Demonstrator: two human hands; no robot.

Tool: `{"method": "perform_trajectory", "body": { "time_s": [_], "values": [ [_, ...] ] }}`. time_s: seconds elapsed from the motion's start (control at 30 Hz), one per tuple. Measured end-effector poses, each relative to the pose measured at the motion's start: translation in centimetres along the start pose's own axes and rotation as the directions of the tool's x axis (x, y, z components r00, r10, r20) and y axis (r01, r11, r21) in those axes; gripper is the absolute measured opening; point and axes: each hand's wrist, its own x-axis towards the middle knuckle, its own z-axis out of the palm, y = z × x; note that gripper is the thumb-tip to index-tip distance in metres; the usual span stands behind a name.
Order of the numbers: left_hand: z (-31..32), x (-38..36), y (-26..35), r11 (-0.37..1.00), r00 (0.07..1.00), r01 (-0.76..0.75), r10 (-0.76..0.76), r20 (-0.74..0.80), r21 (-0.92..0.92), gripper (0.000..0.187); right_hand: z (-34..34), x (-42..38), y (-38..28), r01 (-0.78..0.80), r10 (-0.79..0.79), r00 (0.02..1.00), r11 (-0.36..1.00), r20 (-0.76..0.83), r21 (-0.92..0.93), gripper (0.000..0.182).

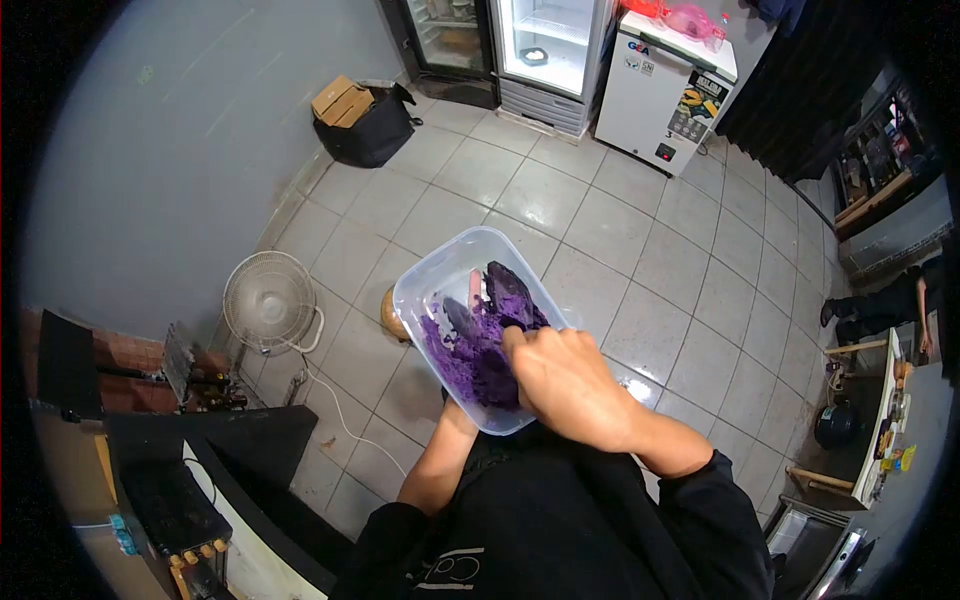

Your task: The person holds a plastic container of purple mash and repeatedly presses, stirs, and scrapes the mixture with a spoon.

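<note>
A clear plastic container [415, 285] is in front of my body, with mashed purple food [455, 360] smeared and piled inside. My left hand [458, 415] holds it from below, its fingers hidden under the container. My right hand [565, 375] is closed over the container's right side, its fingers curled down at the purple food. I cannot tell what it grips. A dark purple chunk [508, 288] lies near the far end. Beside it is a utensil with a pinkish handle [475, 285], its lower part among the mash.
A white fan [268, 300] stands on the tiled floor to the left, its cord trailing. Farther off are a black bag with cardboard [365, 125], a lit fridge [545, 60] and a white chest freezer [660, 95]. A person [890, 300] is by a table [885, 430] at right.
</note>
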Motion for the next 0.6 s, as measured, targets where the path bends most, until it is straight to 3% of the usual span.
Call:
{"method": "perform_trajectory", "body": {
  "time_s": [0.07,0.1,0.2,0.3,0.43,0.53,0.6],
  "values": [
    [0.0,-0.1,0.3,0.971,1.000,0.016,-0.014,-0.010,0.238,0.069,0.1,0.3,0.3,-0.024,0.025,1.000,1.000,-0.014,0.015,0.017],
    [-0.1,0.2,0.0,0.998,0.998,0.050,-0.052,-0.035,-0.047,0.067,0.3,0.5,0.4,-0.013,0.013,0.999,1.000,-0.039,-0.008,0.014],
    [0.5,-0.1,-0.1,1.000,1.000,0.017,-0.017,-0.001,0.015,0.060,1.0,1.4,0.7,-0.003,0.004,1.000,0.998,0.030,-0.060,0.012],
    [-2.2,-0.2,-1.4,0.953,0.978,0.142,-0.093,0.187,-0.267,0.064,2.2,2.2,1.0,0.061,-0.061,0.998,0.996,-0.003,-0.058,0.011],
    [-2.5,-0.1,-1.2,0.981,0.987,0.103,-0.081,0.137,-0.167,0.063,2.8,1.9,0.2,0.192,-0.192,0.981,0.981,-0.010,-0.016,0.011],
    [-2.0,0.1,-1.0,0.995,0.994,0.071,-0.065,0.087,-0.070,0.063,2.9,0.9,0.6,0.255,-0.252,0.965,0.966,0.075,-0.045,0.012],
    [-1.4,0.3,-0.7,0.999,0.997,0.054,-0.053,0.054,-0.006,0.064,1.9,0.5,0.8,0.215,-0.212,0.974,0.976,0.083,-0.023,0.011]
  ]
}}
